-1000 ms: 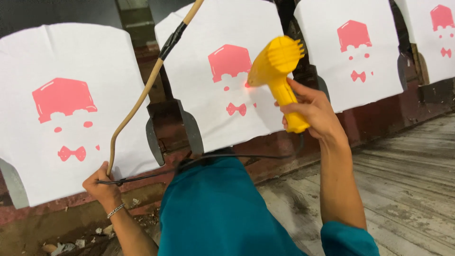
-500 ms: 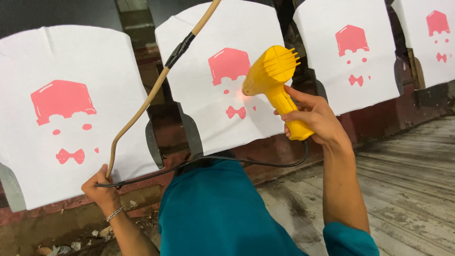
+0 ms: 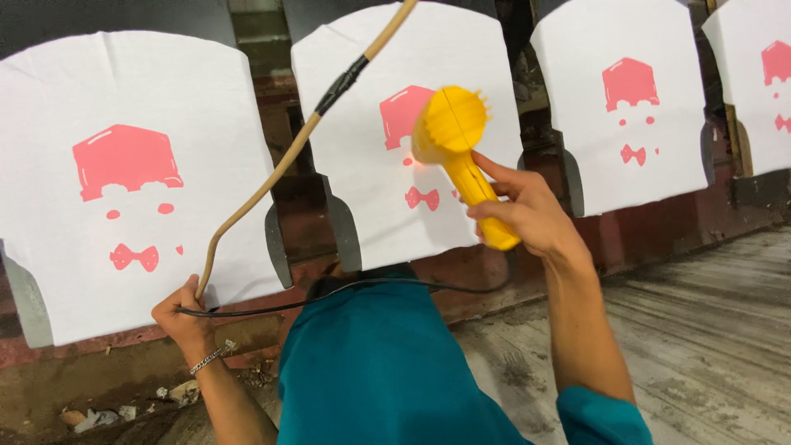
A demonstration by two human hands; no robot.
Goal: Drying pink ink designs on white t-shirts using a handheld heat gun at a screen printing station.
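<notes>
With your right hand (image 3: 527,216) wrapped tight round the yellow dryer (image 3: 458,147), keep its nose aimed at the pink print (image 3: 409,115) on the middle white sheet (image 3: 395,132), while your left hand (image 3: 183,311) grips the tan cord (image 3: 272,177) away from it.

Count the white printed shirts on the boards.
4: far-left shirt, second shirt behind the yellow dryer, third shirt, fourth shirt cut by the right edge. More may lie beyond.

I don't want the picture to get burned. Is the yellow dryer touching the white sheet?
Cannot tell. In the head view the yellow dryer, held by the right hand, overlaps the white sheet, hiding any gap.
</notes>
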